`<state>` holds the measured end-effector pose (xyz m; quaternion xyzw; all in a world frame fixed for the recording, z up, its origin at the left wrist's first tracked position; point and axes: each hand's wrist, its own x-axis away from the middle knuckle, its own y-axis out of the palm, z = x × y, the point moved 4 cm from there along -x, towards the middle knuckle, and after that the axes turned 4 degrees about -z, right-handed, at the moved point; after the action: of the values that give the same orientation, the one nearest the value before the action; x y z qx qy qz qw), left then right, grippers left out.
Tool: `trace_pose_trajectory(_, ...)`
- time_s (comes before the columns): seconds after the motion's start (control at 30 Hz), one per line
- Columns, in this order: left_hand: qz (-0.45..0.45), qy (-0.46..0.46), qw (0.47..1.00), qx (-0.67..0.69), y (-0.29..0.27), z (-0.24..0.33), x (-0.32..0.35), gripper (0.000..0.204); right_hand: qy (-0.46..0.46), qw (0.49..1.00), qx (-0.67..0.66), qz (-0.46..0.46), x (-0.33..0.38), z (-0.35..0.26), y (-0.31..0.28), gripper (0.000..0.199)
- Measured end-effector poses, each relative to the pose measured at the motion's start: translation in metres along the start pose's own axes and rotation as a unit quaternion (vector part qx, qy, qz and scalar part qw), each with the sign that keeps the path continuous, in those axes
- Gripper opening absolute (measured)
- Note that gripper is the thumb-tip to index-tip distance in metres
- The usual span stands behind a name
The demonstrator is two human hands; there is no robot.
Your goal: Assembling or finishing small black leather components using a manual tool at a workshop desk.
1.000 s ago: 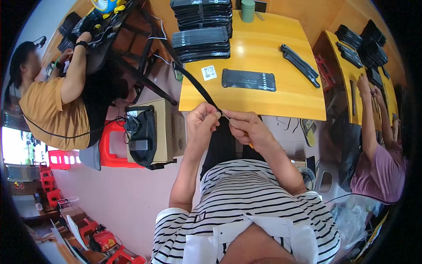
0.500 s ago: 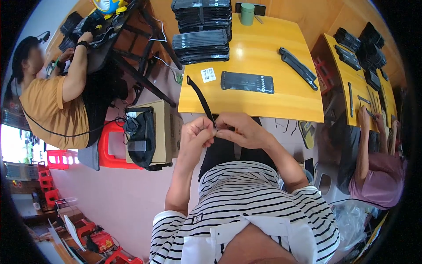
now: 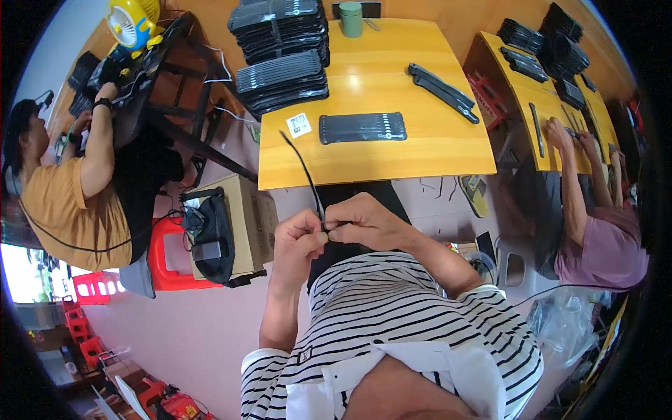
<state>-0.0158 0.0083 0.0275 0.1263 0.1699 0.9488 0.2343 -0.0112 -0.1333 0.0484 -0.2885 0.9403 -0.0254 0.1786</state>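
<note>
1. Yellow wooden worktop [image 3: 448,157] carries stacked black packs [image 3: 280,80] and a green canister [image 3: 351,22].
2. Left-hand grip [image 3: 297,241] and right-hand grip [image 3: 367,222] pinch a black strap [image 3: 306,168] before the worktop.
3. Red stool [image 3: 168,281] stands on pink floor [image 3: 196,329].

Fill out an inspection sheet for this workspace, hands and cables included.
Surface: yellow wooden table, partly covered.
Job's things: thin black strip at the hands; flat black bundle on the table; stacked black bundles at its left.
Clutter: white label, green canister, long black piece.
Hands: left hand pinches the strip's lower end; right hand is close beside it, grip unclear.
Cables: white cable beyond the table's left side.
Surroundings: cardboard box at left; co-workers in orange-brown and purple tops.
</note>
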Motion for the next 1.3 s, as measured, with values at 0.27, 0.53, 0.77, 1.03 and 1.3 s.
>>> trace_pose_trajectory(0.27, 0.016, 0.071, 0.985, 0.155, 0.011, -0.007, -0.011, 0.008, 0.114, 0.98, -0.131, 0.096, 0.011, 0.001, -0.003, 0.016)
trace_pose_trajectory(0.53, 0.052, -0.002, 0.999, 0.004, 0.01, 0.001, -0.003, 0.003, 0.031, 0.996, 0.064, 0.049, 0.008, -0.005, -0.004, 0.012)
trace_pose_trajectory(0.77, 0.024, -0.014, 0.999, -0.02, 0.009, -0.004, -0.004, 0.004, 0.034, 0.992, 0.12, 0.022, 0.012, -0.006, -0.008, 0.015)
trace_pose_trajectory(1.03, 0.045, 0.01, 0.989, -0.138, 0.016, -0.006, -0.006, 0.006, 0.035, 0.972, 0.226, 0.048, 0.015, -0.005, -0.008, 0.01)
trace_pose_trajectory(1.3, -0.071, -0.046, 0.985, 0.154, 0.011, -0.018, -0.01, 0.008, 0.1, 0.98, -0.12, 0.119, 0.02, 0.006, 0.0, 0.008)
